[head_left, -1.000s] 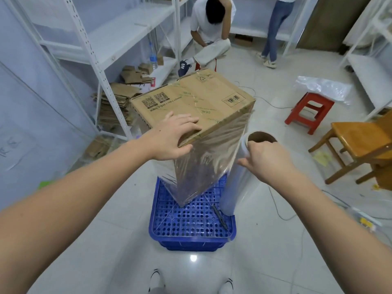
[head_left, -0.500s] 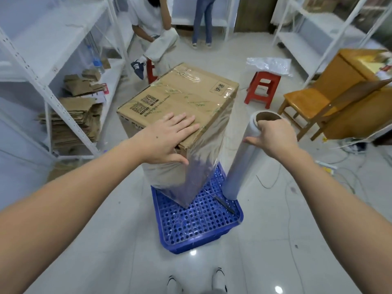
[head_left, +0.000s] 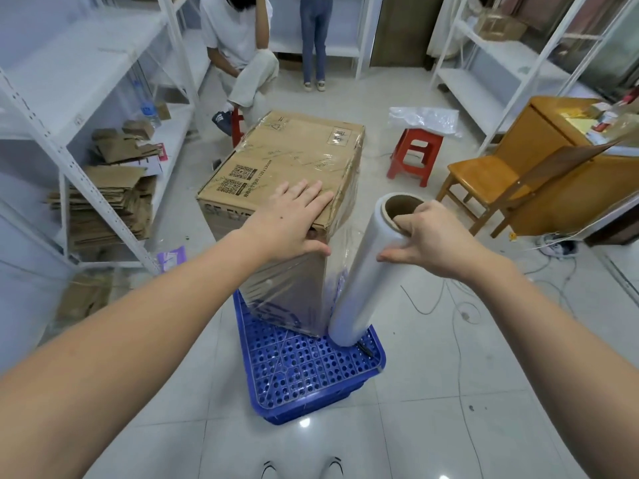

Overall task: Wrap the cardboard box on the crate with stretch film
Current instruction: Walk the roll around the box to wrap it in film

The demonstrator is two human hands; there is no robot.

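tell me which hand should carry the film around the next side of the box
Right. The right hand already grips the top of the stretch film roll, with film running to the cardboard box. The left hand lies flat on the box top, steadying it on the blue crate.

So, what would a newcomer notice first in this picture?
The tall brown cardboard box stands at the centre on a blue perforated plastic crate, its sides shiny with film. The left hand presses flat on its top; the right hand grips a clear stretch-film roll beside it.
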